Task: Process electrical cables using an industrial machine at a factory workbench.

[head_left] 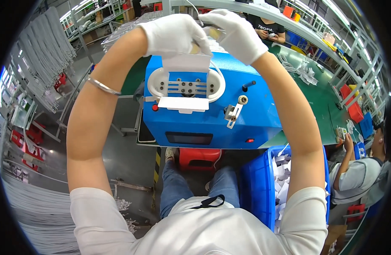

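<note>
Both my hands wear white gloves and are raised over the far edge of a blue tabletop machine (255,114). My left hand (176,35) has its fingers curled together; what they hold is hidden. Close by on the right, my right hand (238,35) is bent, its fingertips closed at a thin white cable (197,12) that loops up between the hands. Below them, a white oval holder (153,83) with a slotted metal plate (188,87) sits on the machine. A white card flap (185,63) stands behind the plate, and another white card (183,103) lies in front.
A blue bin (257,187) full of white paper pieces stands right of my legs, near a red stool (199,158). Cables (289,63) lie on the green table (303,97). Many white cables (45,51) hang at left. Co-workers sit at the far side and right.
</note>
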